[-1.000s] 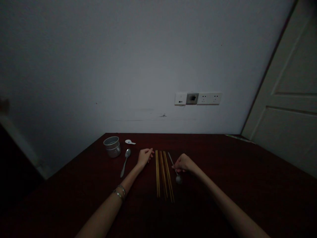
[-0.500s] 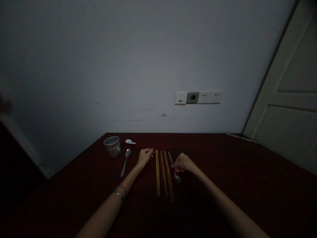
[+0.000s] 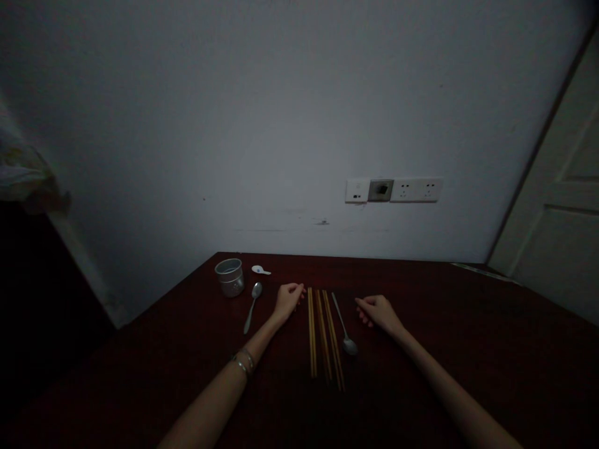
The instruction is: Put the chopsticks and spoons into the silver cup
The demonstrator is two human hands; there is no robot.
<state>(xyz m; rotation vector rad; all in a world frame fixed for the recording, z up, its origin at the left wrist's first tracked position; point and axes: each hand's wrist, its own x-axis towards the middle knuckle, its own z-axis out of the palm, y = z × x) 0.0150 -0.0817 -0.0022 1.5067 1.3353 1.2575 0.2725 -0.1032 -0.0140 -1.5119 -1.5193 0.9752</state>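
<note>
My left hand (image 3: pixel 287 299) rests on the dark red table just left of the chopsticks, its fingers curled and closed with nothing seen in them. Several wooden chopsticks (image 3: pixel 322 333) lie side by side, pointing away from me in pairs. Right of them lies a long-handled metal spoon (image 3: pixel 349 344), bowl toward me. My right hand (image 3: pixel 377 312) is to the right of that spoon, apart from it, with loosely bent fingers somewhat parted and holding nothing visible. On the far side of my left hand's forearm lies another metal spoon (image 3: pixel 253 305), its bowl pointing away.
A metal cup (image 3: pixel 230 279) stands at the table's far left, with a small white spoon (image 3: pixel 261 270) beside it. The table (image 3: pixel 412 284) meets a wall (image 3: pixel 299 137) carrying sockets (image 3: pixel 393 190). A pale door (image 3: pixel 561 218) is at the right.
My right hand has let go of the long-handled spoon and moved right, leaving it beside the chopsticks. My left hand stays by the chopsticks. The whole view has shifted slightly.
</note>
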